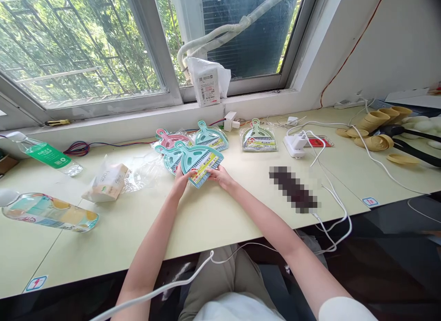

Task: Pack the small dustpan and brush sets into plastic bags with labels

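Both my hands hold a teal dustpan and brush set [201,161] with a yellow label, tilted over the table. My left hand [182,180] grips its lower left edge, and my right hand [222,176] pinches its lower right side. Just behind it, partly covered, lie another teal set [168,158] and a pink set [172,139]. A further teal set [211,138] rests behind them near the sill. Apart to the right sits a green set [259,139] in clear wrapping.
Two bottles [51,154] [51,212] and a tissue pack [108,179] lie at the left of the pale table [213,222]. A white adapter [295,143], cables and a blurred dark object [292,190] are on the right, with yellow cups [375,121] beyond.
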Available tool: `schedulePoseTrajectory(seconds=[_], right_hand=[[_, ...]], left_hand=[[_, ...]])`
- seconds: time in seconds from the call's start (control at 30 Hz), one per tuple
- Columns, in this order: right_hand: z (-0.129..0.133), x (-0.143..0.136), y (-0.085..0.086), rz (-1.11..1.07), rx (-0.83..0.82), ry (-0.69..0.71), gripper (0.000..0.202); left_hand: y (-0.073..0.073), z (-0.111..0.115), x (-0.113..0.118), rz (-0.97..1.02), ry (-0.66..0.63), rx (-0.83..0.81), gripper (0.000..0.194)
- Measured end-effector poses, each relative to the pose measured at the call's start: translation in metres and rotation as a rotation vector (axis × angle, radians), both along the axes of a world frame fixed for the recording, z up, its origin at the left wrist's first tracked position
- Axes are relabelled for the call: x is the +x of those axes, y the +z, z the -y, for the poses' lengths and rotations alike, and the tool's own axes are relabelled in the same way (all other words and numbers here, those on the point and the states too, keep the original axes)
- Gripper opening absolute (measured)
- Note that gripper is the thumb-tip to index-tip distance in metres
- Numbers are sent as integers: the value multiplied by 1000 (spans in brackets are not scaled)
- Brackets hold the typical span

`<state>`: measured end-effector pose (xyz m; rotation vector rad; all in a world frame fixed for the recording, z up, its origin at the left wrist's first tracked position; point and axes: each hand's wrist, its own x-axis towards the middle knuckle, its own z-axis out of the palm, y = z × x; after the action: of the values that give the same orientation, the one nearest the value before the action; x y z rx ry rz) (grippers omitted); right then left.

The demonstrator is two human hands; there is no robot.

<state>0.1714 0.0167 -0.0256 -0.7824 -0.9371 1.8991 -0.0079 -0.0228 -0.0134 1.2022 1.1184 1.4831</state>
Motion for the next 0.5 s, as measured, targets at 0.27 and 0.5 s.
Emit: schedulePoseTrajectory(seconds=[0.27, 0.5], right_hand=[[-3, -2, -7, 14, 16, -36, 37], [0, 2, 1, 26, 34, -55, 40]], left_hand=[[-4, -1, -2, -44, 3, 20, 71], [2, -3, 2, -90, 151, -18, 57]])
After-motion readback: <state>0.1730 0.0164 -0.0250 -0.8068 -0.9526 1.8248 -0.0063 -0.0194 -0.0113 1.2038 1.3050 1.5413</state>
